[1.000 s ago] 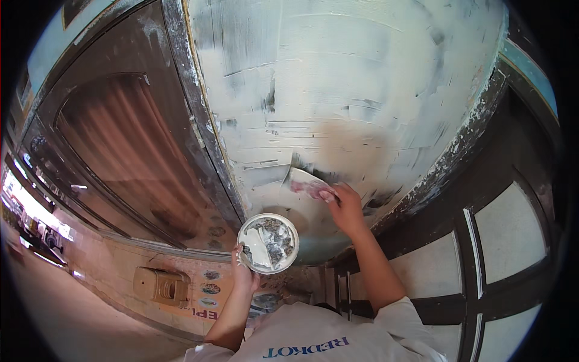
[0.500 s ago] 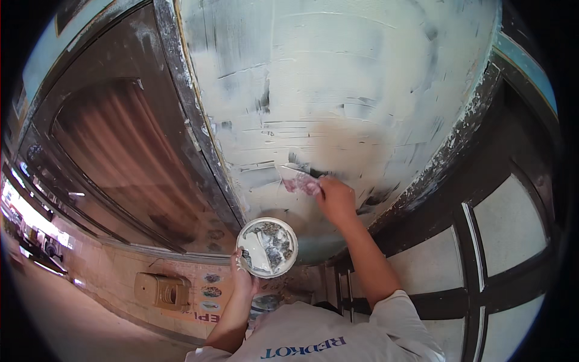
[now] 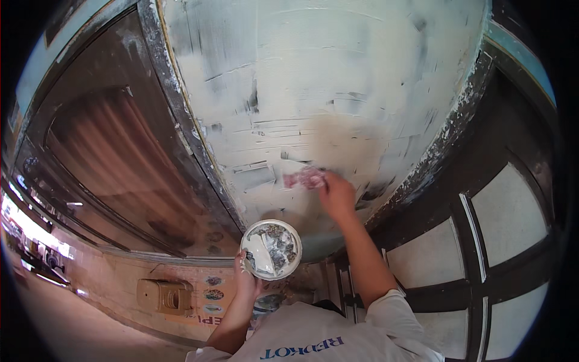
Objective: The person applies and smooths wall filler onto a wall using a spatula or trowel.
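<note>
Centre frame: my right hand [image 3: 338, 196] grips scraper [image 3: 303, 178] on wall [image 3: 338, 78] | lower centre: my left hand [image 3: 246, 279] clasps bowl [image 3: 271, 250].

A: Light ok?
B: Daylight, soft, even. The plastered wall [image 3: 313, 90] is the brightest bit, pale but not blown out. Small overexposed strip at far left edge.
A: Shadows?
B: Faint only, under the right hand [image 3: 338, 196]. Dark door frame at right stays murky, its glass panes [image 3: 512, 211] read flat grey.
A: Blur?
B: Scraper [image 3: 301, 179] is smeared, motion blur; the hand on it a bit soft too. Round pan [image 3: 271, 249] in the left hand [image 3: 247, 280] fairly sharp.
A: Edges?
B: Heavy fisheye. Straight frames bow outward, black corners round the pic, detail gets mushy near rim.
</note>
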### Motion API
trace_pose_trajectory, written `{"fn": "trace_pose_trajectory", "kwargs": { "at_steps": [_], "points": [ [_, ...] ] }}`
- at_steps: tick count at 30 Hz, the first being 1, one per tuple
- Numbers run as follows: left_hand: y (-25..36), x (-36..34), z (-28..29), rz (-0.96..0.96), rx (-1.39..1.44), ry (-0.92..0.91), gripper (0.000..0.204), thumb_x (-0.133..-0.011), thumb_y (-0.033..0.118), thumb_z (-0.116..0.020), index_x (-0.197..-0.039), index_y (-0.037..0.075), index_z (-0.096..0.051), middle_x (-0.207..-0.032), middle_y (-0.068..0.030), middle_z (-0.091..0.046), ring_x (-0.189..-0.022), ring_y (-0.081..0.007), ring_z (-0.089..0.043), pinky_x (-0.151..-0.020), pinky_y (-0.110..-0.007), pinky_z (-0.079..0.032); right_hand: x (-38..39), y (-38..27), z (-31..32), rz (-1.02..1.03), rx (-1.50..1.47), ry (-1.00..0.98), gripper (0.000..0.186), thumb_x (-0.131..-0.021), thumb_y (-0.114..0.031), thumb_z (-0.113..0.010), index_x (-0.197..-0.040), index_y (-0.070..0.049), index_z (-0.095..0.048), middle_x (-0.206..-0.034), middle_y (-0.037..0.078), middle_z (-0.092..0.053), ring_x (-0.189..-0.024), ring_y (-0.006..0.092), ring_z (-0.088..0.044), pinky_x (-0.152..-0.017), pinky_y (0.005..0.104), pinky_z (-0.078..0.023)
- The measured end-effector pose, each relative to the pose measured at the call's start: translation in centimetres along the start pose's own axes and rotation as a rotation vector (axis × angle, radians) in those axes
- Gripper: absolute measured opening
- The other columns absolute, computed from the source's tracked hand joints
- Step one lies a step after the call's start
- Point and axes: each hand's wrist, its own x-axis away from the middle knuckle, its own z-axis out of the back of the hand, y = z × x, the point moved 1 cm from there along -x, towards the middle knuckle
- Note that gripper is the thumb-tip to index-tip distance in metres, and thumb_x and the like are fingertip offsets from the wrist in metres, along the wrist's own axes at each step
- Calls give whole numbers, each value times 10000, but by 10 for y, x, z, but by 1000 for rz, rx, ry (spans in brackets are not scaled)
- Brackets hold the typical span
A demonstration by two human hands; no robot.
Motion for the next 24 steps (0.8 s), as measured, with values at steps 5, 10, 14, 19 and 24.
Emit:
{"fn": "trace_pose_trajectory", "kwargs": {
  "at_steps": [5, 10, 14, 19, 24],
  "points": [
    [11, 1, 5, -81, -54, -37, 420, -924, 316, -371, -1262, 72, -419, -1239, -78, -495, -1145, -228, -476, -965, -358, -384, 33, 44, 35, -138, -357, -40, 225, -819, -256, -600, -919, -58, -634, -777, 147, -595, -682, 335, -566, -614, 393, -448],
    [25, 2, -12, -163, -109, -23, 422, -926, 308, -364, -1267, 63, -411, -1234, -93, -498, -1141, -231, -482, -965, -358, -383, 51, 10, 60, 60, -286, -162, 182, -809, -186, -613, -927, -52, -648, -891, 152, -601, -803, 332, -567, -673, 370, -457],
    [30, -4, -26, -198, -21, -95, 422, -918, 202, -351, -1299, 23, -381, -1256, -121, -483, -1165, -228, -471, -989, -346, -359, 59, -27, 61, 249, -345, -171, 195, -780, -144, -616, -962, -86, -655, -953, 132, -588, -863, 327, -563, -726, 383, -473],
    [36, -6, -40, -239, -5, -111, 448, -913, 213, -357, -1321, 28, -360, -1289, -116, -456, -1199, -233, -441, -1012, -348, -330, 75, -45, 52, 365, -314, -390, 332, -698, -94, -641, -1025, -150, -646, -1002, 107, -561, -890, 321, -562, -782, 391, -480],
    [40, -4, -40, -337, -8, -109, 387, -954, 263, -347, -1285, 65, -378, -1254, -92, -470, -1167, -221, -463, -986, -359, -368, 81, -51, 50, 445, -160, -395, 334, -675, -137, -676, -1007, -166, -650, -1005, 86, -550, -924, 305, -548, -792, 399, -470]
  ]
}}
